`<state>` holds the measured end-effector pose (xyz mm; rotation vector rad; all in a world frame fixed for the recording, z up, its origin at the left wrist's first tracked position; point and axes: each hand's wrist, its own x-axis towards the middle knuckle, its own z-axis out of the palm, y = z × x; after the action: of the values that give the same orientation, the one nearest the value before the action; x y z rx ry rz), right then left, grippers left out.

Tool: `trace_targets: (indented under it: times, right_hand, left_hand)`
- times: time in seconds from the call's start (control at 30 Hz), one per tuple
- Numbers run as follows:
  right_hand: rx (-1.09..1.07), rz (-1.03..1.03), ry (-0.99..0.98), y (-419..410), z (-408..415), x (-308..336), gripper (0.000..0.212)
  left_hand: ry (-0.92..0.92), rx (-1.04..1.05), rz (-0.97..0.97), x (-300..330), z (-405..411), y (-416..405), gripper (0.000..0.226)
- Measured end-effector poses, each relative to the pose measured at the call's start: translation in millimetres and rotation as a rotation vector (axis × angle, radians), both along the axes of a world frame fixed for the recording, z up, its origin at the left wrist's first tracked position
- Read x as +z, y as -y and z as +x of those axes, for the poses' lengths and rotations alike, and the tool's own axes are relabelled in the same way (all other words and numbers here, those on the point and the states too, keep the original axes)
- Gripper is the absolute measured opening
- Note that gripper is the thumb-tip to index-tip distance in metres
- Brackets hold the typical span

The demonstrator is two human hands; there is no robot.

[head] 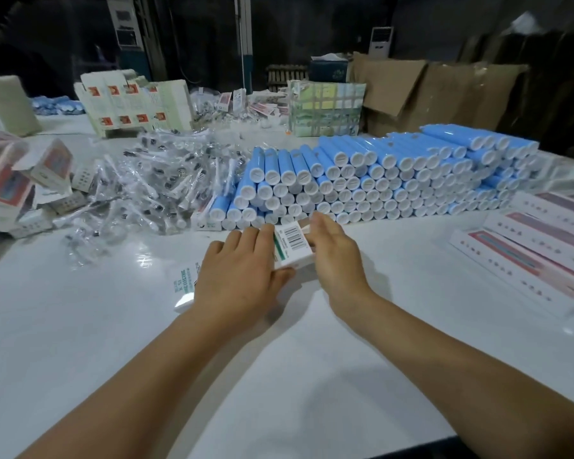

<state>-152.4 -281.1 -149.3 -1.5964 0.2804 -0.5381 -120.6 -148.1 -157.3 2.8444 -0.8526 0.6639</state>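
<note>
A long white carton [292,243] with a barcode and green print lies on the white table [96,326] in front of me. My left hand [242,273] lies over the carton's middle, fingers fairly straight and thumb against its near side. My right hand [337,253] is at the carton's far end, fingertips on the end flap [304,226]. Part of the carton shows again left of my left wrist, with green lettering [184,281].
A big stack of blue tubes with white caps [378,180] lies just behind the hands. A heap of clear-wrapped small parts [153,183] sits to the left. Finished white-and-pink boxes [537,253] line the right; opened boxes [20,187] lie at far left. Flat cartons [133,104] and cardboard [428,91] stand at the back.
</note>
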Motion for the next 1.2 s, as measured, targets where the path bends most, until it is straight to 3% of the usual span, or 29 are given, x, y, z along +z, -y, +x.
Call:
trace_targets:
  times: [0.07,0.23,0.47,0.6,0.87,0.97,1.07,1.2]
  right_hand:
    - [-0.014,0.038,0.035,6.0,-3.0,1.6,0.028]
    - [-0.226,-0.012,0.115,18.5,-13.7,-4.1,0.030]
    - [-0.073,-0.135,0.094,3.5,-13.8,-15.1,0.040]
    - [-0.039,-0.120,0.074,0.6,-12.8,-16.2,0.024]
    - [0.024,-0.304,-0.042,9.7,-5.7,-12.7,0.065]
    - [0.034,-0.290,-0.093,7.4,-5.6,-11.8,0.051]
    - [-0.013,-0.268,-0.070,5.0,-7.2,-11.7,0.008]
    - [-0.040,-0.462,-0.027,1.1,-11.0,-14.1,0.026]
  left_hand:
    - [-0.007,0.007,-0.010,1.3,2.4,-2.3,0.073]
    - [-0.012,0.052,-0.058,2.9,10.1,-10.8,0.076]
    - [0.013,0.096,-0.056,0.0,12.4,-10.3,0.073]
    - [0.045,0.082,-0.031,-3.4,8.2,-5.9,0.072]
    - [0.073,0.033,0.026,-6.5,-2.5,-4.5,0.067]
    - [0.080,0.009,0.043,-7.3,-7.1,-2.4,0.065]
    - [0.075,0.016,0.041,-5.1,-9.5,-1.6,0.065]
    - [0.112,-0.014,0.053,-6.7,-14.0,0.2,0.063]
